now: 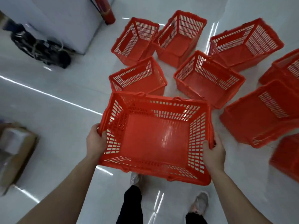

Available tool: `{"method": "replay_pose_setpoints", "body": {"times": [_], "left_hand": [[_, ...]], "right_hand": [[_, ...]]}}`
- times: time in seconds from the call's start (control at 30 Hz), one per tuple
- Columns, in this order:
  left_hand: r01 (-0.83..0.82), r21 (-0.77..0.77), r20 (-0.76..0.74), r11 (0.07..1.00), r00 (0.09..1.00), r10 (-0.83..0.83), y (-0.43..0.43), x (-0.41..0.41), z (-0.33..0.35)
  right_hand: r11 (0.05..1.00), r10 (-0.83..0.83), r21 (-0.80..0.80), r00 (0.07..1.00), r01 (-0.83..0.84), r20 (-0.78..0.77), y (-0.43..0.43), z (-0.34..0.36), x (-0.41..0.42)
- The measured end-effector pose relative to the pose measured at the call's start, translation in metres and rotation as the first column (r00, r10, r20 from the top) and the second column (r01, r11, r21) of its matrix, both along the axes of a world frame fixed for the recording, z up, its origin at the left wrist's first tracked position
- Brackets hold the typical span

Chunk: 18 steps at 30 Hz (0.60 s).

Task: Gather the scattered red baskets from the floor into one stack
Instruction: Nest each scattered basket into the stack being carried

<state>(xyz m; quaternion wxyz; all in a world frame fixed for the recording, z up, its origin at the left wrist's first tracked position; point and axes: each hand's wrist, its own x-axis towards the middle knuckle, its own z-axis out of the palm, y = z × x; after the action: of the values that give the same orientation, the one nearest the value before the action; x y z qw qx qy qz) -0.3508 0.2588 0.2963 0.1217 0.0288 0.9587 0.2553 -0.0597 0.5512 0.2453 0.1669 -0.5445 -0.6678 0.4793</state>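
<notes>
Held basket: the red basket (155, 139) is upright, mouth up, held above the floor (61, 101) in front of the person.
Hands: the left hand (95, 142) curls round the left short rim, and the right hand (213, 151) grips the opposite rim.
Other baskets: the loose baskets (208, 78) stand scattered on the floor just beyond.
Handling: likely light, stiff slatted plastic. The rims give the surest hold, and the tapered walls should nest readily.

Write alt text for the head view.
The left hand and right hand grip opposite ends of an empty red basket above a glossy white floor. Several other red baskets lie scattered ahead and to the right.
</notes>
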Motion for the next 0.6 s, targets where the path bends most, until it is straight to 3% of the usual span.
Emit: {"method": "replay_pose_setpoints", "body": {"times": [0.13,0.3,0.6], "left_hand": [[0.015,0.033,0.048,0.999,0.999,-0.017,-0.044,-0.054,-0.038],[0.147,0.047,0.095,0.988,0.984,-0.151,-0.073,-0.138,-0.083],[0.415,0.073,0.085,0.907,0.903,-0.42,-0.045,-0.21,-0.131]], "right_hand": [[0.998,-0.063,-0.01,0.996,0.064,0.065,-0.06,-0.024,-0.04],[0.979,-0.202,-0.014,0.97,0.206,0.132,-0.139,-0.048,-0.082],[0.914,-0.393,-0.006,0.891,0.405,0.228,-0.232,-0.086,-0.093]]}}
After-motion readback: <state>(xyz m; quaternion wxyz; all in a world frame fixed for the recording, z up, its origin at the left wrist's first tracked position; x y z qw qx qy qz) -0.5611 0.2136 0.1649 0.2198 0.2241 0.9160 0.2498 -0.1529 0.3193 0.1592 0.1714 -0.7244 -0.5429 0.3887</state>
